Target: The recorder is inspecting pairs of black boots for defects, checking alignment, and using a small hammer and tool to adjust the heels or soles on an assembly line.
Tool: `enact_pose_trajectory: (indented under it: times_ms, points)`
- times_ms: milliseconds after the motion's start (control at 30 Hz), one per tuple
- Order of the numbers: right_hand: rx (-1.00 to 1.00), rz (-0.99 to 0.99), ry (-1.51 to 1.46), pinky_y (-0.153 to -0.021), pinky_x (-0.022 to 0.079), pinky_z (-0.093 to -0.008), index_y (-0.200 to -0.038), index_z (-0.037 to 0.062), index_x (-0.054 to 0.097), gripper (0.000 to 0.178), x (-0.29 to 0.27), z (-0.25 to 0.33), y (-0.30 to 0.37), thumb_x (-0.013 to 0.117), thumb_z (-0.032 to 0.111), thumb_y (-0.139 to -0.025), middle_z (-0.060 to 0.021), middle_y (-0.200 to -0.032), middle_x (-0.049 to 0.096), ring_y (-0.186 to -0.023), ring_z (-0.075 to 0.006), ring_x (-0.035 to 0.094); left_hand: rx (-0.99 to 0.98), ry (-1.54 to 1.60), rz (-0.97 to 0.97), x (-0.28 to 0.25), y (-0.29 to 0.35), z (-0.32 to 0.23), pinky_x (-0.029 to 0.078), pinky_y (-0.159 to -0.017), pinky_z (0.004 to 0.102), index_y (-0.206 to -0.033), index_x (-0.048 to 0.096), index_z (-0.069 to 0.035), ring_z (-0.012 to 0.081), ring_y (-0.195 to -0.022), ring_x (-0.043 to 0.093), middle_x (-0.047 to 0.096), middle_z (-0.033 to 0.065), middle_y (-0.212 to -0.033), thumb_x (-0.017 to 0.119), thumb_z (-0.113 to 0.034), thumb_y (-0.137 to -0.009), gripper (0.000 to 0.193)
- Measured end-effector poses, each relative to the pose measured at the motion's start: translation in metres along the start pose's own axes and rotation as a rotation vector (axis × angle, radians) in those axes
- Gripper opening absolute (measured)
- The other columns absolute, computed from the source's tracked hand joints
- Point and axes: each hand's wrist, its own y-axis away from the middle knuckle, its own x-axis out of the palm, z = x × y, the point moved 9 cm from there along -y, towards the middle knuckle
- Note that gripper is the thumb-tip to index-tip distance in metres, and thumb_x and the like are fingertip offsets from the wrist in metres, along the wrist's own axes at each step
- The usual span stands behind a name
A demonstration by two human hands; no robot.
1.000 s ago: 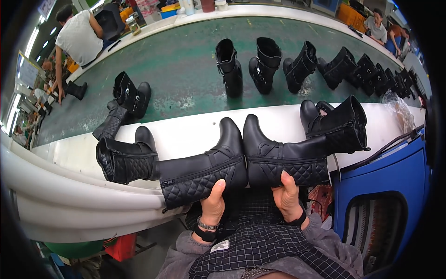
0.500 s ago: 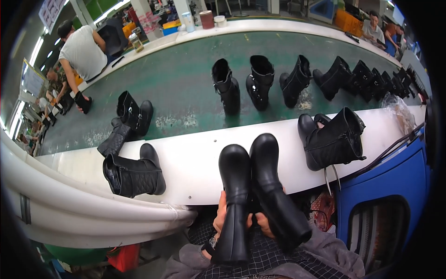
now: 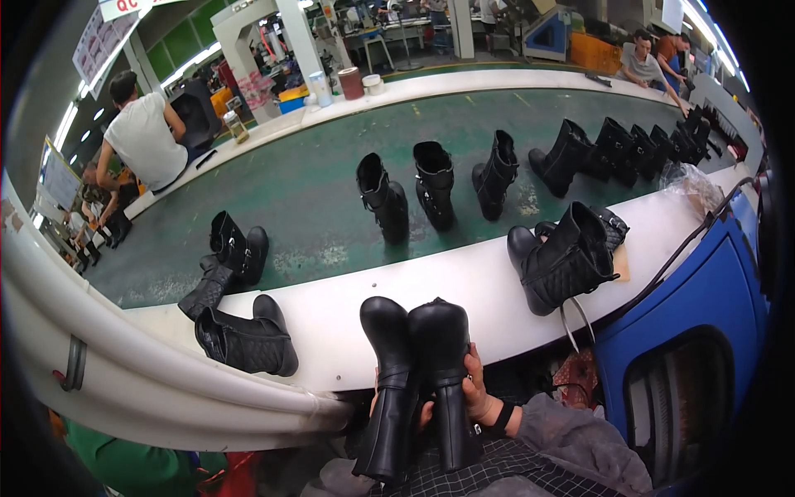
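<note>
I hold a pair of black boots upside-down to me, toes pointing away, just past the near edge of the white ledge (image 3: 348,327). Around the shaft of the left boot (image 3: 387,373) is my left hand (image 3: 426,414), mostly hidden behind it. My right hand (image 3: 477,389), with a dark band at its wrist, grips the right boot (image 3: 443,356) from its outer side. On the ledge to the left lies a quilted black boot (image 3: 248,340). Another quilted boot (image 3: 567,257) leans over a buckled boot at the right.
Beyond the ledge runs a green belt (image 3: 323,224) carrying several black boots (image 3: 435,186) in a row. A thick white pipe (image 3: 190,373) borders the left; a blue machine (image 3: 687,306) stands at right. One co-worker (image 3: 145,137) sits across the belt; another (image 3: 644,66) reaches in at far right.
The held boots have moved left and turned, with more of my right hand now showing. My view has tilted up. The left co-worker's hand has drawn back from a boot.
</note>
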Motion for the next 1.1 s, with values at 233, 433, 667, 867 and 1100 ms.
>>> enact_pose_trajectory:
  times_ms: [233, 433, 667, 867, 1100]
  points:
    - [0.048, 0.029, 0.038, -0.115, 0.023, -0.0545, -0.146, 0.0256, 0.029, 0.084, -0.001, -0.01, 0.01, 0.076, 0.007, -0.078, -0.0147, -0.154, 0.023, -0.143, -0.0459, 0.021, -0.03, 0.025, -0.015, 0.001, 0.008, 0.001, 0.05, -0.093, 0.0378, -0.112, 0.064, 0.001, 0.0305, -0.1, 0.065, 0.068, 0.0153, -0.104, 0.07, -0.015, -0.082, 0.035]
    - [-0.042, -0.111, 0.134, -0.115, 0.026, -0.055, -0.146, 0.025, 0.028, 0.089, -0.015, 0.018, -0.016, 0.077, 0.006, -0.075, -0.0155, -0.153, 0.024, -0.141, -0.0465, 0.024, -0.078, 0.027, -0.038, 0.0, 0.015, 0.009, 0.05, -0.091, 0.0374, -0.112, 0.064, 0.002, 0.03, -0.099, 0.065, 0.068, 0.0152, -0.105, 0.07, -0.013, -0.082, 0.034]
    - [-0.009, -0.153, 0.149, -0.114, 0.028, -0.0548, -0.137, 0.0185, 0.04, 0.065, -0.026, 0.026, -0.032, 0.069, 0.002, -0.082, -0.016, -0.148, 0.034, -0.14, -0.0445, 0.028, -0.155, -0.034, -0.115, -0.018, 0.001, 0.037, 0.05, -0.089, 0.037, -0.113, 0.064, 0.002, 0.0293, -0.098, 0.065, 0.068, 0.0152, -0.105, 0.069, -0.011, -0.082, 0.033]
    - [-0.036, -0.06, 0.145, -0.114, 0.029, -0.0548, -0.13, 0.0189, 0.048, 0.053, -0.02, 0.021, -0.029, 0.063, -0.003, -0.084, -0.0141, -0.145, 0.038, -0.139, -0.0406, 0.032, -0.073, -0.239, -0.288, -0.071, -0.041, 0.071, 0.046, -0.095, 0.0423, -0.112, 0.063, 0.003, 0.0343, -0.102, 0.062, 0.066, 0.0164, -0.108, 0.074, -0.018, -0.08, 0.04]
    - [0.01, -0.166, 0.074, -0.115, 0.026, -0.0522, -0.134, 0.02, 0.044, 0.053, -0.029, 0.015, -0.025, 0.063, -0.001, -0.088, -0.0125, -0.145, 0.037, -0.14, -0.039, 0.032, -0.235, 0.011, -0.507, -0.087, -0.033, 0.062, 0.018, -0.117, 0.0406, -0.147, 0.014, 0.008, 0.031, -0.141, 0.029, 0.028, 0.0247, -0.15, 0.06, -0.006, -0.087, 0.077]
